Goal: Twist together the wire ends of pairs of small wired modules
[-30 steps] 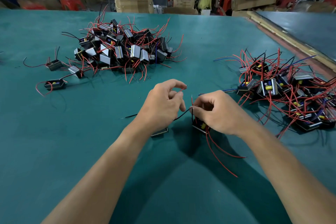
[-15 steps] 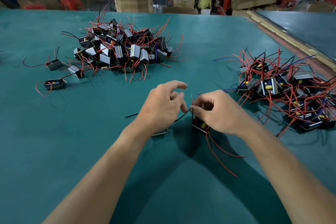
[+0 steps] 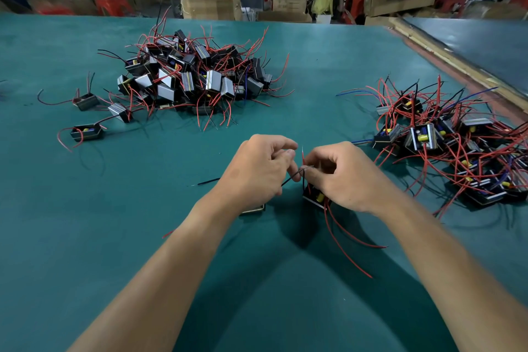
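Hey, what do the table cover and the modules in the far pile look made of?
Table cover: matte teal mat, perhaps rubber or felt; it shows no glare. Far pile modules: black shells, probably plastic, with bright silvery faces that catch light, possibly metal.

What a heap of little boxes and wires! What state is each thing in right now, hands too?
left hand: curled, pinching the black wire.
right hand: curled, pinching the wire ends.
black wire: stretched between both hands.
module under right hand: on the table, partly covered.
far pile: loose heap, wires sticking out.
right pile: tangled heap.
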